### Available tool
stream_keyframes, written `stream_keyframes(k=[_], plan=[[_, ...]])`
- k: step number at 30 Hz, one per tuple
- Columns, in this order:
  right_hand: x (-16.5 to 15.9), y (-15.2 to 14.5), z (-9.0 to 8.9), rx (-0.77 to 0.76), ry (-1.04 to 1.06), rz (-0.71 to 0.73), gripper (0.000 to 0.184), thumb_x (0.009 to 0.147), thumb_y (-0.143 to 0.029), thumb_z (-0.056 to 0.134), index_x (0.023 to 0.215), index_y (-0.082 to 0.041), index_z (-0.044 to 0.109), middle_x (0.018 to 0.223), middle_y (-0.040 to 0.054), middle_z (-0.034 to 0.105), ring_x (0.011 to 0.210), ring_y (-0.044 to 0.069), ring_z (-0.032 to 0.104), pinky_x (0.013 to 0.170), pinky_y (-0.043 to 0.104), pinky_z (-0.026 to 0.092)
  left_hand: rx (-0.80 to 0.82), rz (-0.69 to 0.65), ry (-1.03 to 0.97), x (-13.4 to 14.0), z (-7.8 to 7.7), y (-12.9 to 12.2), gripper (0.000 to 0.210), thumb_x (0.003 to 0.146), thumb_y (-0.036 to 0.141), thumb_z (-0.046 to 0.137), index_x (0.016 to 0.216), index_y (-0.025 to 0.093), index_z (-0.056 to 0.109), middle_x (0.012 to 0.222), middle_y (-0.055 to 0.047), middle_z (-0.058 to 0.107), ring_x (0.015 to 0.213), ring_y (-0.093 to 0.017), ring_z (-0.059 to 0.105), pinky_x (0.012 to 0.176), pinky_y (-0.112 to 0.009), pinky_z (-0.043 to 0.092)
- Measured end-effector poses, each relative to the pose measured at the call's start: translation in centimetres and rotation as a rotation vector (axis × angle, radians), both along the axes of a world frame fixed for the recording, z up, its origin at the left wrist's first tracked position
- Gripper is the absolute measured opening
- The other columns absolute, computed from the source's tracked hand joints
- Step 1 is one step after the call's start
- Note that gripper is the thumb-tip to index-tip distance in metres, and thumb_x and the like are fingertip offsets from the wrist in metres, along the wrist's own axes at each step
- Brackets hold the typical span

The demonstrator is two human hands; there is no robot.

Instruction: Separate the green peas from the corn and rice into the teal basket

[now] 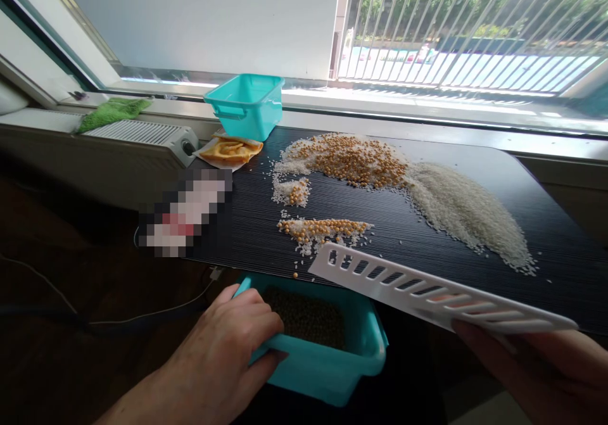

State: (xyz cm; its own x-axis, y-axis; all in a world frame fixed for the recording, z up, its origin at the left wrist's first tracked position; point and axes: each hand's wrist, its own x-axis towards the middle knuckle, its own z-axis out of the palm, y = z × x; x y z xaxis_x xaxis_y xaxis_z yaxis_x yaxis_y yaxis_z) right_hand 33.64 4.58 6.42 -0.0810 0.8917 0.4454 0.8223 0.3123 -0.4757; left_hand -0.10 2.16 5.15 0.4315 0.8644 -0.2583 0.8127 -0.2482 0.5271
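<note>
My left hand (242, 330) grips the near left rim of a turquoise plastic bin (327, 374), held just below the table's front edge. Small dark grains (308, 317) lie in the bin. In my right hand (536, 355), at the lower right, is a long white slotted plastic strip (403, 285), its far end resting by the table edge. Just beyond that end lies a row of yellow beans mixed with white rice (327, 227). A larger bean and rice heap (351, 159) and a long pile of rice (465, 206) spread farther back.
A second turquoise bin (254, 111) stands at the back left of the dark table (251, 222). In front of it is a yellow folded item (232, 151) on a white sheet. A pixelated object (187, 213) lies at the left edge. A green cloth (114, 113) sits on the radiator (137, 132).
</note>
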Motion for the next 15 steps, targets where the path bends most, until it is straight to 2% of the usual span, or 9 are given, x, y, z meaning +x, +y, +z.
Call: stream_keyframes(k=[1,3,7,9,12,15], plan=[[-0.9,0.4,0.5,-0.019,0.023,0.085,0.015,0.078,-0.045,0.066,0.086,-0.042,0.078,0.068,-0.0053,0.077,0.047,0.018,0.069,0.051,0.022,0.060,0.007,0.004,0.003,-0.1,0.0,-0.1,0.012,0.087,0.015,0.062,0.078,0.022,0.060,0.084,0.004,0.062,0.084,-0.015,0.056,0.091,-0.034,0.037],[-2.5,1.1,1.5,-0.025,0.068,0.202,0.016,0.083,-0.038,0.062,0.084,-0.039,0.078,0.062,-0.0062,0.075,0.040,0.016,0.065,0.048,0.019,0.058,0.034,0.010,0.007,-0.4,0.0,-0.3,0.013,0.087,0.014,0.061,0.078,0.022,0.060,0.082,0.004,0.062,0.082,-0.015,0.056,0.091,-0.034,0.038],[-3.5,1.6,2.1,-0.068,0.084,0.300,0.016,0.085,-0.033,0.061,0.081,-0.036,0.076,0.070,-0.0070,0.078,0.050,0.015,0.071,0.048,0.015,0.056,0.063,0.009,-0.002,-0.8,0.2,-0.5,0.014,0.088,0.013,0.059,0.078,0.022,0.061,0.081,0.003,0.062,0.079,-0.016,0.056,0.084,-0.033,0.041],[-3.0,1.3,1.8,-0.105,0.056,0.314,0.016,0.084,-0.031,0.062,0.089,-0.038,0.076,0.081,-0.0082,0.080,0.061,0.017,0.075,0.054,0.015,0.058,0.063,0.018,0.012,-0.9,0.4,-0.5,0.014,0.087,0.013,0.059,0.075,0.022,0.060,0.079,0.003,0.061,0.077,-0.016,0.056,0.081,-0.033,0.041],[-2.5,0.6,1.1,-0.119,0.051,0.254,0.022,0.081,-0.031,0.065,0.097,-0.041,0.076,0.084,-0.0084,0.080,0.061,0.019,0.075,0.059,0.019,0.061,0.080,0.043,0.055,-0.7,0.7,-0.5,0.014,0.088,0.013,0.059,0.076,0.021,0.060,0.079,0.002,0.061,0.077,-0.016,0.056,0.079,-0.034,0.040],[-2.9,0.4,0.7,-0.082,0.092,0.221,0.017,0.080,-0.031,0.064,0.087,-0.037,0.078,0.073,-0.0067,0.079,0.052,0.018,0.073,0.052,0.019,0.060,0.077,0.033,0.070,-0.6,0.7,-0.4,0.014,0.088,0.013,0.058,0.076,0.020,0.060,0.078,0.002,0.061,0.077,-0.017,0.056,0.080,-0.034,0.040]])
